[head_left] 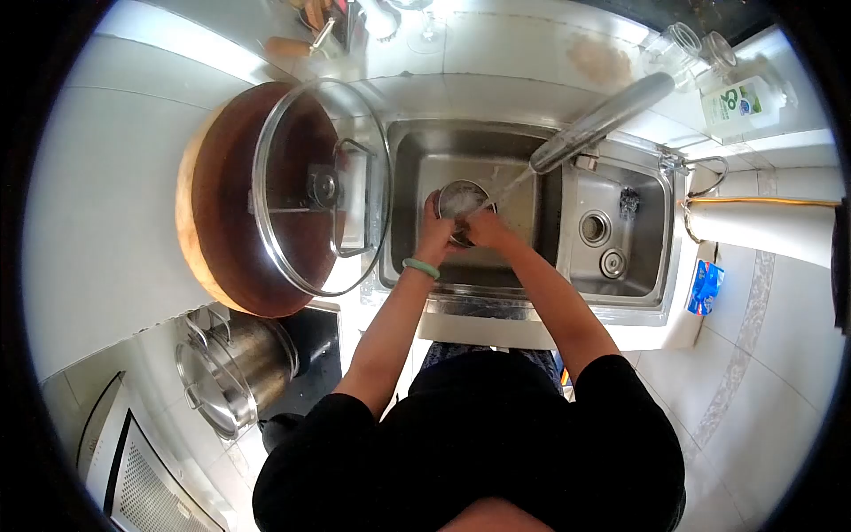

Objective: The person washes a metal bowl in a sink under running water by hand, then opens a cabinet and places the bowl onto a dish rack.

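Over the large sink basin (443, 266), my left hand (434, 232) grips the left side of a small round metal bowl (463, 197). My right hand (486, 228) is at the bowl's lower right edge, its fingers bent down into it; whether they hold anything is hidden. Water runs from the faucet (603, 122) toward the bowl, and the water inside looks whitish. A pale green bangle (421, 268) circles my left wrist.
Left of the sink, a glass lid (292, 191) leans by a round wooden board (222, 195). A steel pot (253, 355) stands lower left. The smaller basin (638, 284) is at right. Jars (675, 44) and a white bottle (740, 106) stand behind it.
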{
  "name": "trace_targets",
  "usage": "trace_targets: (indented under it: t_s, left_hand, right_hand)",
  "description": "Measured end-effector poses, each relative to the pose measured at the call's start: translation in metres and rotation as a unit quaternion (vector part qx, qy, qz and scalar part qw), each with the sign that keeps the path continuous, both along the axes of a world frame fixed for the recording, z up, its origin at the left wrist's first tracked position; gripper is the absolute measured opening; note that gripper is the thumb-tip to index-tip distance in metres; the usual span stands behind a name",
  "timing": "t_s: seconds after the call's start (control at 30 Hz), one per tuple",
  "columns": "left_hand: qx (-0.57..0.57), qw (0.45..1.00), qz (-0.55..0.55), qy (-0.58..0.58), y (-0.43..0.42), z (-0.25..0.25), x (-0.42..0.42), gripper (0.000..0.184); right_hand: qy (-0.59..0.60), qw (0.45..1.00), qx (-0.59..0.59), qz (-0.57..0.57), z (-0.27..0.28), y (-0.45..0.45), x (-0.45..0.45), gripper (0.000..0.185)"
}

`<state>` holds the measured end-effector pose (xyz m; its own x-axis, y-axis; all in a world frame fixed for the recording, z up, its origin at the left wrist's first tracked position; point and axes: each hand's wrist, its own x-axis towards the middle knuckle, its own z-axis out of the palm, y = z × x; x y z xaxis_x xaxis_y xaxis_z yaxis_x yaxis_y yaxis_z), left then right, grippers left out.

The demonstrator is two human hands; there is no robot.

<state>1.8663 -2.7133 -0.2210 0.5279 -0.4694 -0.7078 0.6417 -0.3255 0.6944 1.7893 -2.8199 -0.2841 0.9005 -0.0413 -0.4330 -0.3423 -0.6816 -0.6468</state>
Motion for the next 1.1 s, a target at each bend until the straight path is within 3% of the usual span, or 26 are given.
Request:
trace_targets:
  t_s: [0.13, 0.2, 0.23, 0.3, 0.33, 0.37, 0.4, 0.43, 0.47, 0.5, 0.57, 0.67, 0.73, 0.8, 0.83, 0.87, 0.93, 1.0, 1.07, 1.1]
  left_hand:
    - [-0.001, 0.999, -0.038, -0.024, -0.01, -0.011, 0.005, 0.072]
    - [0.041, 0.997, -0.064, 0.029, -0.01, -0.001, 0.019, 0.068]
    - [0.081, 0.989, -0.091, 0.079, -0.012, 0.002, 0.027, 0.066]
    - [0.049, 0.988, -0.123, 0.083, -0.013, -0.067, 0.04, 0.063]
    - [0.019, 0.984, -0.157, 0.086, -0.012, -0.091, 0.042, 0.06]
    - [0.018, 0.984, -0.155, 0.088, -0.014, -0.084, 0.033, 0.06]
    - [0.058, 0.989, -0.137, 0.017, -0.02, -0.068, 0.019, 0.057]
    - [0.099, 0.986, -0.118, -0.055, -0.027, -0.06, 0.008, 0.055]
    - [0.147, 0.969, -0.133, -0.144, -0.027, -0.11, 0.003, 0.051]
    - [0.149, 0.97, -0.131, -0.141, -0.03, -0.093, -0.005, 0.051]
    - [0.216, 0.905, -0.192, -0.313, -0.03, -0.063, -0.018, 0.049]
    - [0.175, 0.871, -0.203, -0.412, -0.033, -0.069, -0.013, 0.047]
    - [0.166, 0.881, -0.249, -0.368, -0.034, -0.069, -0.001, 0.046]
    - [0.154, 0.886, -0.293, -0.325, -0.033, -0.072, 0.011, 0.047]
    - [0.107, 0.963, -0.197, -0.149, -0.032, -0.076, 0.015, 0.047]
    - [0.054, 0.994, -0.091, 0.035, -0.03, -0.08, 0.018, 0.047]
    - [0.036, 0.995, -0.09, 0.016, -0.019, -0.08, 0.019, 0.042]
    - [0.022, 0.995, -0.093, -0.005, -0.008, -0.078, 0.02, 0.037]
    - [0.099, 0.932, -0.232, -0.261, 0.001, -0.078, 0.021, 0.036]
    - [0.1, 0.93, -0.235, -0.264, 0.006, -0.078, 0.022, 0.036]
  right_hand:
    - [-0.066, 0.993, 0.048, -0.086, -0.002, 0.003, -0.002, 0.033]
    - [-0.033, 0.907, 0.355, -0.223, 0.037, 0.007, -0.012, 0.036]
    - [-0.031, 0.908, 0.354, -0.22, 0.038, 0.011, -0.018, 0.036]
    - [-0.11, 0.974, 0.13, -0.15, 0.039, 0.015, -0.028, 0.038]
    - [-0.107, 0.975, 0.13, -0.148, 0.037, 0.017, -0.03, 0.038]
    - [-0.109, 0.976, 0.089, -0.169, 0.034, 0.02, -0.031, 0.034]
    - [-0.112, 0.975, 0.048, -0.188, 0.029, 0.022, -0.031, 0.031]
    - [-0.11, 0.975, 0.048, -0.186, 0.018, 0.023, -0.03, 0.031]
    - [-0.092, 0.963, 0.111, -0.226, 0.002, 0.023, -0.028, 0.026]
    - [-0.071, 0.945, 0.174, -0.267, -0.004, 0.025, -0.027, 0.02]
    - [-0.069, 0.939, 0.179, -0.286, -0.013, 0.026, -0.028, 0.017]
    - [-0.095, 0.917, 0.23, -0.312, -0.023, 0.021, -0.032, 0.016]
    - [-0.12, 0.901, 0.276, -0.313, -0.029, 0.015, -0.037, 0.018]
    - [-0.052, 0.895, 0.328, -0.297, -0.023, 0.008, -0.037, 0.023]
    - [-0.052, 0.896, 0.328, -0.295, -0.02, 0.003, -0.038, 0.023]
    - [-0.022, 0.909, 0.311, -0.276, 0.007, -0.005, -0.035, 0.026]
    - [0.006, 0.921, 0.294, -0.257, 0.021, -0.016, -0.034, 0.028]
    - [-0.011, 0.963, 0.186, -0.194, 0.015, -0.028, -0.029, 0.033]
    - [-0.02, 0.965, 0.201, -0.169, 0.002, -0.037, -0.026, 0.036]
    - [-0.027, 0.966, 0.213, -0.143, -0.003, -0.04, -0.023, 0.039]
